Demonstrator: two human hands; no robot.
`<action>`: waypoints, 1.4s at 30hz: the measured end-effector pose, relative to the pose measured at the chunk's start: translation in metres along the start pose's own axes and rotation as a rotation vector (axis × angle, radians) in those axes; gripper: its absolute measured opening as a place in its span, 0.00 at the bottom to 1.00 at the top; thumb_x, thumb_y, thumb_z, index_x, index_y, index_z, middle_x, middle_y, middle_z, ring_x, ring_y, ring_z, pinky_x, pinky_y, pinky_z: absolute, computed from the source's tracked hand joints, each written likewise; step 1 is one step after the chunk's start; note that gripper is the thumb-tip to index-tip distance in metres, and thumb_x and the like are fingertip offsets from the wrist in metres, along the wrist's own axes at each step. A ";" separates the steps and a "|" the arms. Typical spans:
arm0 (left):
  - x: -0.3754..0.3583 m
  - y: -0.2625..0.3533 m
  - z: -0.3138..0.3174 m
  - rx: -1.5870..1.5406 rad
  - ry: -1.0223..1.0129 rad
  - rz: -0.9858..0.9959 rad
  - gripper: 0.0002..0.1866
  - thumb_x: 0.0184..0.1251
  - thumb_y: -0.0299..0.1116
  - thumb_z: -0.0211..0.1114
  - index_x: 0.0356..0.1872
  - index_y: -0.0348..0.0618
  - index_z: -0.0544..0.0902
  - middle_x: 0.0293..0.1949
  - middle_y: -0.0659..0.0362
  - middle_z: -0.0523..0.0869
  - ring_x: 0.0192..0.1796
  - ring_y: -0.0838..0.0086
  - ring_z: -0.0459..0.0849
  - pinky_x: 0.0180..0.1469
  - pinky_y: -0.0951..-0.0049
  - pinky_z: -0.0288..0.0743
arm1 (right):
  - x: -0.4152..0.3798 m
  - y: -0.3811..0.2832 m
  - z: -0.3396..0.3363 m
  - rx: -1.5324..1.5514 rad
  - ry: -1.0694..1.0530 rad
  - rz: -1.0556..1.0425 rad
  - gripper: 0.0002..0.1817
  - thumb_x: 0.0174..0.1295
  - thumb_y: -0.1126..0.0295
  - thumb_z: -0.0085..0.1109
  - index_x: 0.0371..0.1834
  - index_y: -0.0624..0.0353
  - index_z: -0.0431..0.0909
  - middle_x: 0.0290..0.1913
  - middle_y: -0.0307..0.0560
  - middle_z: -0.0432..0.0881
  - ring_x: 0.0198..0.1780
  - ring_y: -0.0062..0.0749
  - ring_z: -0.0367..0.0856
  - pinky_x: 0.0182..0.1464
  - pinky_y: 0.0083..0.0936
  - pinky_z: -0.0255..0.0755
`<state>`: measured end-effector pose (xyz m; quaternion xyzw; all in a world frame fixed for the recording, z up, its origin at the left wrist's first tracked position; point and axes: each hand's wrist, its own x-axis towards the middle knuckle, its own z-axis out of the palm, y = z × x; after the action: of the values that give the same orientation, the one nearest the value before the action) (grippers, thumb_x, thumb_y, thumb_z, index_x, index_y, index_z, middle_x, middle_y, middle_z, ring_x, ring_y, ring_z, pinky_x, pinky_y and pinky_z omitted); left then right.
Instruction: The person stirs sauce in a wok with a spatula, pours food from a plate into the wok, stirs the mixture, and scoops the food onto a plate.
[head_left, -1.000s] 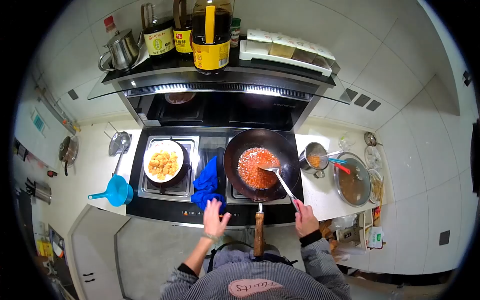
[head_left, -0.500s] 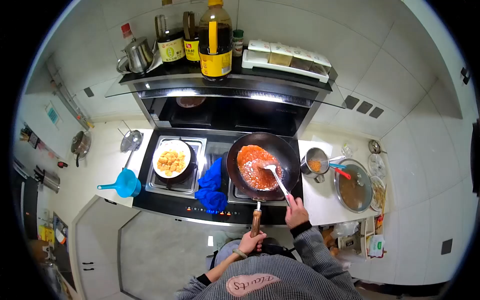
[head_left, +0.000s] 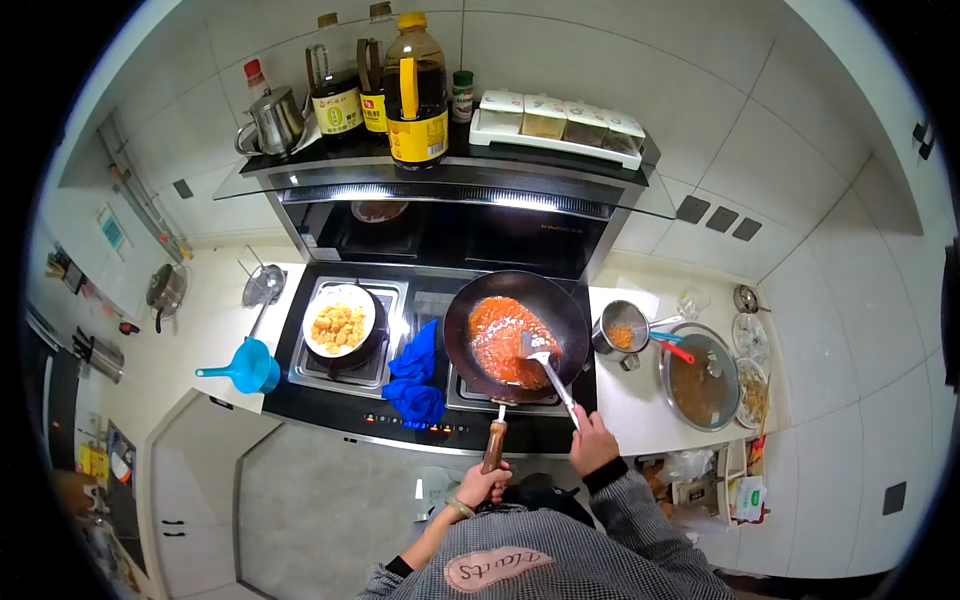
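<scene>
A dark wok [head_left: 570, 325] sits on the right burner, with bubbling red sauce [head_left: 500, 330] inside. My left hand [head_left: 483, 484] is closed round the wok's wooden handle [head_left: 495, 445]. In my right hand [head_left: 594, 443] is a spatula [head_left: 556, 382], its blade in the sauce. On the left burner, a white plate [head_left: 367, 300] of golden fried pieces [head_left: 338, 328] rests on a dark pan. A blue cloth [head_left: 414, 385] lies between the two burners.
Right counter: a metal pot [head_left: 621, 330], a large steel bowl [head_left: 665, 375] of brownish liquid, and small bowls. Left counter: a blue ladle cup [head_left: 255, 368] and a strainer [head_left: 263, 286]. Sauce bottles [head_left: 418, 95] and a seasoning box [head_left: 560, 128] stand on the shelf above.
The spatula blade has turned and shifted within the sauce. The whole view has moved slightly; both hands keep their holds.
</scene>
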<state>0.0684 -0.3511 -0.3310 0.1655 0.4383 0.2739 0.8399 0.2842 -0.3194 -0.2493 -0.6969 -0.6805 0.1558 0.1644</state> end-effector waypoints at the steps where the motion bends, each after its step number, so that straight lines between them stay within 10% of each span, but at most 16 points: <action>1: 0.001 -0.002 0.000 -0.011 -0.003 -0.001 0.10 0.57 0.27 0.59 0.39 0.44 0.70 0.16 0.65 0.66 0.15 0.81 0.64 0.17 0.79 0.59 | -0.010 -0.003 -0.005 0.023 -0.025 -0.025 0.24 0.51 0.75 0.51 0.55 0.54 0.66 0.37 0.53 0.68 0.35 0.53 0.74 0.35 0.43 0.70; 42: -0.001 -0.004 0.003 -0.003 0.023 0.039 0.15 0.57 0.26 0.60 0.45 0.43 0.69 0.17 0.64 0.67 0.15 0.80 0.66 0.17 0.78 0.61 | 0.047 0.006 0.028 0.023 0.111 -0.145 0.19 0.53 0.75 0.49 0.50 0.52 0.68 0.37 0.51 0.71 0.34 0.52 0.76 0.34 0.44 0.71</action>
<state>0.0715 -0.3550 -0.3314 0.1697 0.4442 0.2925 0.8297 0.2785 -0.2724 -0.2766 -0.6513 -0.7173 0.1126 0.2205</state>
